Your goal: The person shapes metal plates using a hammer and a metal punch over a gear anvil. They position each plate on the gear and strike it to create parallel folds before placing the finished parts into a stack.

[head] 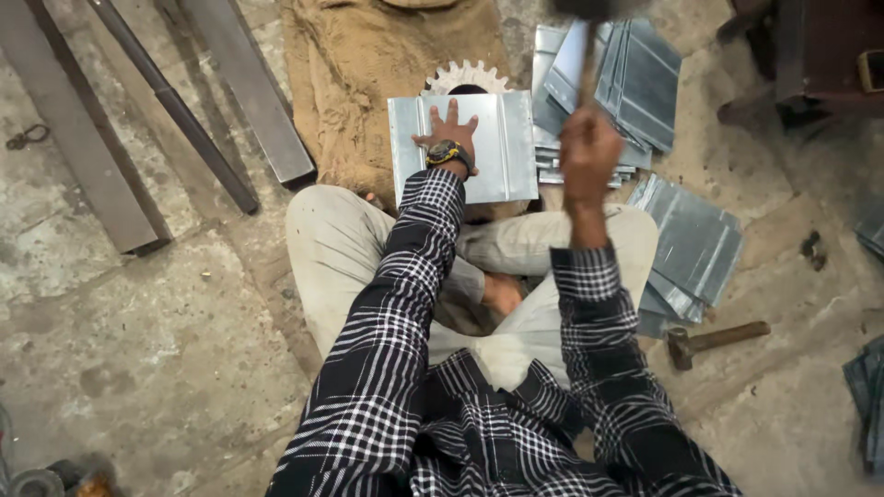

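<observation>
While the person sits cross-legged on the concrete floor (138,322), the left hand (448,133) lies flat, fingers spread, on a ribbed sheet-metal panel (502,147). That panel rests level in front of the knees, on top of a toothed metal gear (467,76) whose teeth show just past the panel's far edge, and partly over a piece of brown burlap sacking (368,64) spread on the floor. A wristwatch (447,153) with a yellow-edged case sits on the left wrist, above the cuff of a black-and-white checked sleeve.

The right hand (589,152) is raised above the right knee, closed in a fist around a hammer handle (587,64); the hammer head (594,7) is blurred at the top edge of the view.

Beyond the right hand, a loose stack of similar grey panels (635,74) lies on the floor, and more panels (691,248) are piled beside the right knee. A second hammer (714,340) with a wooden handle lies on the floor just past that pile. Long steel bars (175,101) lie well apart to the left.
</observation>
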A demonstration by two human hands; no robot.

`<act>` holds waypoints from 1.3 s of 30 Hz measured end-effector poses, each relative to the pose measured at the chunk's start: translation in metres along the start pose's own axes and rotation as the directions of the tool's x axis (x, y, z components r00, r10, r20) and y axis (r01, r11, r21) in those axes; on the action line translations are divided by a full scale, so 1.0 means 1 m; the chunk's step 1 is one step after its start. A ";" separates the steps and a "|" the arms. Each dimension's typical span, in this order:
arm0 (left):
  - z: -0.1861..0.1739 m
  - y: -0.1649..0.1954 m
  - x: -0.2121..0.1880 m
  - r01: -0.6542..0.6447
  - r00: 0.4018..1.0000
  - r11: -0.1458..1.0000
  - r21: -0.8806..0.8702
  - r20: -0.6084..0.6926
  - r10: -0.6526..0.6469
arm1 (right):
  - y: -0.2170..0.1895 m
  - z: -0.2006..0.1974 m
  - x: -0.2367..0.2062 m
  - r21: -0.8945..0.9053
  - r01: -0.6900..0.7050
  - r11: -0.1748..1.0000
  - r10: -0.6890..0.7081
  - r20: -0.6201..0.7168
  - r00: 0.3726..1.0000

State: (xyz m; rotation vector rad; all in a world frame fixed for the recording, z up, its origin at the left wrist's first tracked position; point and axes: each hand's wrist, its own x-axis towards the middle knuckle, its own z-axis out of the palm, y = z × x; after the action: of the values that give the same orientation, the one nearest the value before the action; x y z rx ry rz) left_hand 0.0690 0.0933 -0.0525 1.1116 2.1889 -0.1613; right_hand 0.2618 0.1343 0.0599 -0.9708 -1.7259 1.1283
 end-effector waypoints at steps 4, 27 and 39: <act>0.003 -0.001 -0.002 -0.012 0.997 1.000 -0.017 -0.079 0.010 | -0.088 -0.028 0.029 0.470 0.368 0.802 -0.309 -0.200 0.930; -0.008 0.008 -0.010 0.045 0.999 0.999 -0.019 -0.029 -0.046 | -0.089 -0.035 0.018 0.309 0.343 0.887 -0.315 -0.139 0.939; 0.009 0.004 0.016 0.054 0.992 0.997 -0.063 -0.113 -0.061 | 0.065 0.048 -0.022 -0.612 0.038 0.790 0.015 0.081 0.997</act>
State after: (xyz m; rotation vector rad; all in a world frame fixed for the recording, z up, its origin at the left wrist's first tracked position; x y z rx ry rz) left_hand 0.0699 0.1029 -0.0678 1.0486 2.3133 -0.0569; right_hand 0.2352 0.1198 -0.0185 -1.3067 -2.2267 0.5886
